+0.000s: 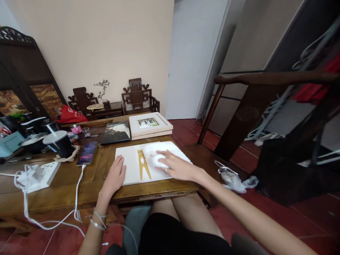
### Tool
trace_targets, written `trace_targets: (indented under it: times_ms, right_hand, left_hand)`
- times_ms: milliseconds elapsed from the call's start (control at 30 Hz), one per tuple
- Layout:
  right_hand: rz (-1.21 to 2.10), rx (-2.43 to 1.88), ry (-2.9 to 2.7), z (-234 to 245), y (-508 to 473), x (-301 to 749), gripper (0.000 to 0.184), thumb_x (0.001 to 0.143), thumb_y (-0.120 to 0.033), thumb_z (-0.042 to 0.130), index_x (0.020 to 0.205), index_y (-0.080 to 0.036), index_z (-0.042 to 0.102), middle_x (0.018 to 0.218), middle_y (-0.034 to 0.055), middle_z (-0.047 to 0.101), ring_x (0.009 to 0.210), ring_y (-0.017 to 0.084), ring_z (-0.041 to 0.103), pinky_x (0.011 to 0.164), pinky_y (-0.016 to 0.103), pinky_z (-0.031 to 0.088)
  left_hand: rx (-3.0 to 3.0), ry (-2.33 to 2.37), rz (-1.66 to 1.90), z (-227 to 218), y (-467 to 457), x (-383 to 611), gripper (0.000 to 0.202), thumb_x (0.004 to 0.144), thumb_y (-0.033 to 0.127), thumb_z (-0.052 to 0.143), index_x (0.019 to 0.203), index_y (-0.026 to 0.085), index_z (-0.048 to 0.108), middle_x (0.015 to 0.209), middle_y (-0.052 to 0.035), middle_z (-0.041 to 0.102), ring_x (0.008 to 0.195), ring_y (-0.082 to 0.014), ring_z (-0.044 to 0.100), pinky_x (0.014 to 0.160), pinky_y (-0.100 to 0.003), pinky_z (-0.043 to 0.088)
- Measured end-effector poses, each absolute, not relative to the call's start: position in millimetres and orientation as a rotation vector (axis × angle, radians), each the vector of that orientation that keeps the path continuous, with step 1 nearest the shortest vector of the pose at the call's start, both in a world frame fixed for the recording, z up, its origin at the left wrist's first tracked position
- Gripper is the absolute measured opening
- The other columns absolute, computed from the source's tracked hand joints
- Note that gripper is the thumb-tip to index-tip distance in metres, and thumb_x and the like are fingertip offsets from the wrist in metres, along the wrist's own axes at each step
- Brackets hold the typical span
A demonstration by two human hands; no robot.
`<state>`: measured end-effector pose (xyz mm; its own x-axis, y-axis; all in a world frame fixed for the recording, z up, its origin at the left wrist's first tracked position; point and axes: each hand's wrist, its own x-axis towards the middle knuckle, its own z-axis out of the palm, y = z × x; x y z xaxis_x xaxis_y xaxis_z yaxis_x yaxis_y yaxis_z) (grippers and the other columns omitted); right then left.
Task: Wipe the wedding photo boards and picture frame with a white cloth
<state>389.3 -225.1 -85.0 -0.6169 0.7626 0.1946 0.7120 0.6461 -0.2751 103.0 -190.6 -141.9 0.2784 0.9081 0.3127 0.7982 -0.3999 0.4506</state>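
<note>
With 2 hands well apart and clasping nothing, steady the white board (131, 161) under the left hand (116, 170), laid at its left edge. Press the white fluffy pad (170, 146) lightly under the right hand (175, 167), fingers spread, on the board's right side, minding the gold A-shaped cutout (141, 155) near the board's middle.

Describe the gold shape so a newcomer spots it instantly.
On the wooden table, find the white board. The gold shape shows on it, between the left hand and the white fluff under the right hand. Gold against white, its two spread legs set it apart.
</note>
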Motion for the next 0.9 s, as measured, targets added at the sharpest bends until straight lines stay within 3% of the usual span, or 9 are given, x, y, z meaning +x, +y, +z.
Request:
trace_targets:
  times_ms: [133,300,500,633,900]
  right_hand:
    - [0.45,-1.209,-2.613,-64.1,-279.2,399.5,0.032,0.094,-0.039,0.043,0.093,-0.017,0.066,0.14,0.0147,0.048,0.137,0.029,0.032,0.109,0.044,0.031]
    - [0.536,-1.212,-2.591,-57.0,-276.2,399.9,0.032,0.093,-0.041,0.044,0.099,-0.018,0.066,0.136,0.0132,0.051,0.126,0.03,0.047,0.104,0.042,0.037]
    - [0.205,-1.235,-2.554,-86.9,-189.9,380.2,0.037,0.097,-0.036,0.039,0.109,-0.011,0.063,0.129,0.021,0.055,0.131,0.033,0.038,0.106,0.048,0.031]
    - [0.137,-1.316,-2.505,-96.8,-157.7,370.1,0.039,0.098,-0.036,0.037,0.116,-0.011,0.061,0.124,0.021,0.059,0.134,0.035,0.033,0.106,0.057,0.025]
    - [0.261,-1.204,-2.572,-88.3,-233.0,380.9,0.032,0.096,-0.033,0.04,0.099,-0.013,0.066,0.139,0.0184,0.049,0.139,0.033,0.026,0.111,0.059,0.017]
  left_hand:
    - [2.344,1.59,0.772,-141.0,-191.6,103.7,0.051,0.093,0.031,0.032,0.134,0.003,0.046,0.147,-0.019,0.039,0.14,-0.0239,0.03,0.117,-0.042,0.021]
    - [2.348,1.571,0.806,-141.4,-191.8,103.2,0.05,0.093,0.031,0.033,0.133,0.005,0.047,0.147,-0.0182,0.04,0.14,-0.0241,0.031,0.117,-0.044,0.022]
    - [2.354,1.575,0.799,-144.6,-190.5,101.5,0.051,0.093,0.033,0.032,0.134,0.005,0.046,0.147,-0.0181,0.039,0.141,-0.0237,0.03,0.117,-0.043,0.022]
    - [2.346,1.563,0.842,-146.6,-189.4,100.6,0.048,0.093,0.033,0.034,0.133,0.011,0.048,0.147,-0.0149,0.041,0.14,-0.0229,0.031,0.117,-0.044,0.022]
    - [2.332,1.57,0.815,-143.7,-190.3,102.5,0.05,0.093,0.032,0.033,0.133,0.006,0.047,0.147,-0.0183,0.04,0.14,-0.0243,0.031,0.117,-0.044,0.022]
